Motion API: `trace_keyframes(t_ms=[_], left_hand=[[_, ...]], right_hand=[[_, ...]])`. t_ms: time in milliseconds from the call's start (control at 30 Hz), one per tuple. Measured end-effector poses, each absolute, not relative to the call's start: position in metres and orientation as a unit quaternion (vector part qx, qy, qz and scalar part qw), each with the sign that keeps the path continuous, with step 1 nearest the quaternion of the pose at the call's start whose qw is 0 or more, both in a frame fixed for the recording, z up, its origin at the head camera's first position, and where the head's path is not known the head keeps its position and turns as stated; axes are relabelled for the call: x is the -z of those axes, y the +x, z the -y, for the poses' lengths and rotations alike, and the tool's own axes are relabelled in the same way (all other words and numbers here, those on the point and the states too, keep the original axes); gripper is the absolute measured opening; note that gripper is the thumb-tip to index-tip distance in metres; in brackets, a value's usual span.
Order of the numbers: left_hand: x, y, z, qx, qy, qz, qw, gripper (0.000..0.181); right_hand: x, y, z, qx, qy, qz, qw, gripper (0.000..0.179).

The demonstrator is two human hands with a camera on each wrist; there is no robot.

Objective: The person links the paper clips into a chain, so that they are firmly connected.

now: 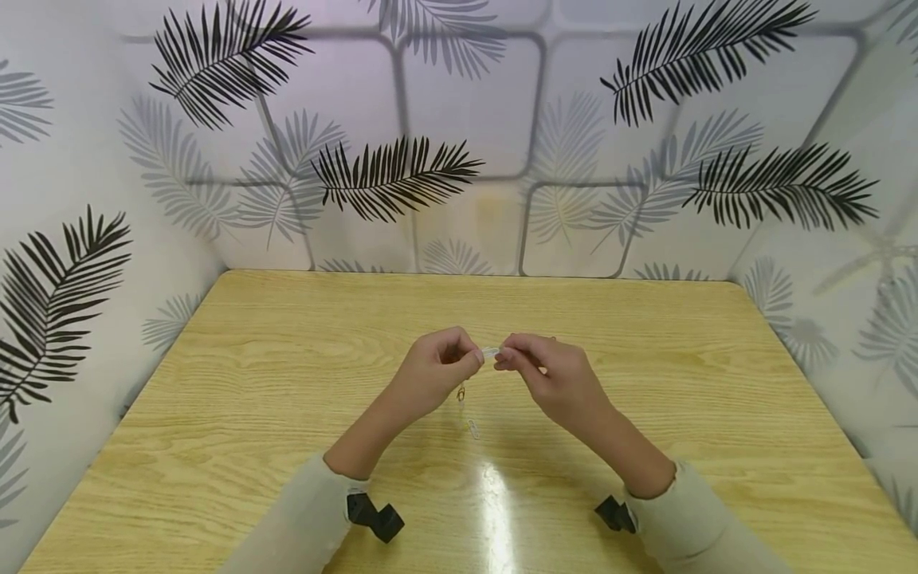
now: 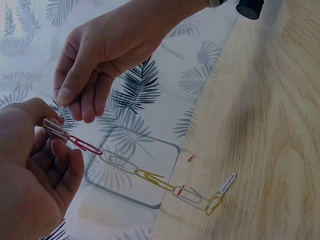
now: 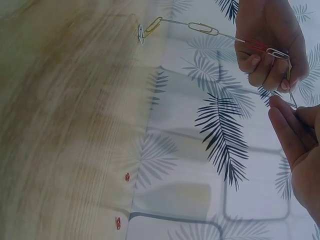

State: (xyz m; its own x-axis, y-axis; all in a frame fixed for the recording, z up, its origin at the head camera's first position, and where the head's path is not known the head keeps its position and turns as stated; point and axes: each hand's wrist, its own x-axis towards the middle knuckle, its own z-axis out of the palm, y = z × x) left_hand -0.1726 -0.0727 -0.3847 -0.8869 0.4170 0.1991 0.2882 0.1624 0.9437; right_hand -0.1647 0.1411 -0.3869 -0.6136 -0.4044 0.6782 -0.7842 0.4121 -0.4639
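My left hand (image 1: 433, 373) pinches the upper end of a paper clip chain (image 2: 118, 160) between thumb and forefinger. Red, white and yellow clips alternate along it, and its lower end, a white paper clip (image 1: 473, 430), reaches the tabletop. Opposite, thumb and fingertips of my right hand (image 1: 566, 387) pinch a white paper clip (image 2: 66, 113). The fingertips of both hands are close together, with pale wire (image 1: 491, 352) between them. Whether the right hand's clip is hooked into the chain, I cannot tell; fingers partly hide it.
Two small red pieces, probably paper clips (image 3: 127, 177), lie on the wooden table (image 1: 287, 335) past the hands. A white leaf-patterned covering (image 1: 473, 104) stands behind the table and along its sides. Black devices (image 1: 376, 516) are strapped at both wrists.
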Motion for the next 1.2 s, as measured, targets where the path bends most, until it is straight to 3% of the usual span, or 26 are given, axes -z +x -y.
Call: trace_keyframes(t_ms=[233,433,933,1200], left_hand=[[0.387,-0.171,0.068,-0.604,0.221,-0.765,0.039,0.013],[0.391,-0.174,0.067,-0.598,0.212,-0.772,0.03,0.013],[0.393,-0.183,0.076,-0.606,0.231,-0.757,0.083,0.017],[0.384,-0.181,0.083,-0.599,0.253,-0.755,0.083,0.022]], right_hand=[[0.388,-0.167,-0.143,-0.339,0.395,0.804,0.289,0.005],[0.385,-0.167,-0.142,-0.339,0.409,0.792,0.301,0.015],[0.376,-0.163,-0.146,-0.492,0.334,0.776,0.212,0.008],[0.368,-0.16,-0.14,-0.538,0.341,0.752,0.169,0.01]])
